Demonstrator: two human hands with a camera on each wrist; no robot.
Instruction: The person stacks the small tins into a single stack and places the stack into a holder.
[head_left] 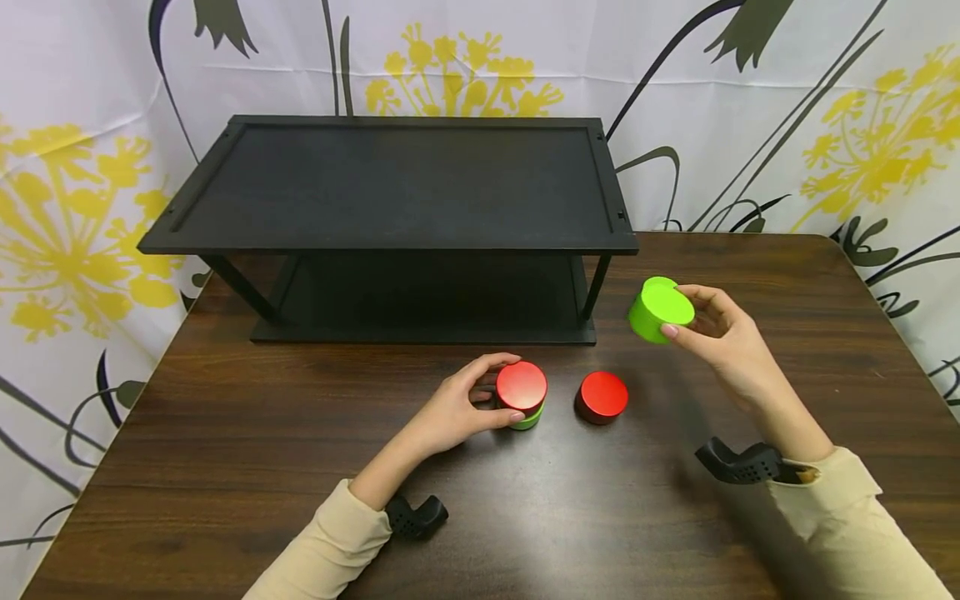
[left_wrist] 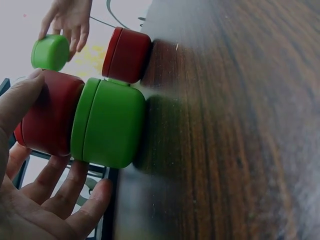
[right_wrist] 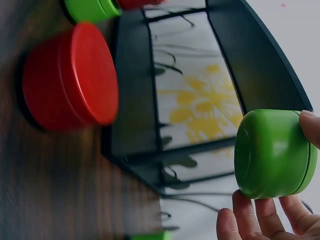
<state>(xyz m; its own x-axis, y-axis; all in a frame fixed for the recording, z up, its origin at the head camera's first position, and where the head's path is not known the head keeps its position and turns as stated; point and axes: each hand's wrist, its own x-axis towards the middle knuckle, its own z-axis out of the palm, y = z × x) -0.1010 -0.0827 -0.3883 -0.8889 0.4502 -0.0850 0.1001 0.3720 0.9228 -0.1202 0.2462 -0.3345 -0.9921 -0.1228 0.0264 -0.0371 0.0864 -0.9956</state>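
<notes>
My left hand [head_left: 459, 406] holds a small red round lidded jar [head_left: 522, 387] between thumb and fingers. That red jar sits on top of a green jar [left_wrist: 110, 122], which stands on the table. To their right a second red jar [head_left: 602, 397] rests on the table. Raised at the right, my right hand [head_left: 716, 332] pinches another green jar [head_left: 660, 310], tilted, with the thumb at its lid edge and fingertips underneath. Past the held jar, a further green piece [right_wrist: 150, 236] shows at the bottom of the right wrist view, mostly out of frame.
A black two-level shelf [head_left: 420, 187] stands at the back left of the dark wooden table [head_left: 247, 467]. Behind it hangs a white curtain [head_left: 300, 50] with yellow and grey flowers. Each wrist wears a black camera mount [head_left: 738, 461].
</notes>
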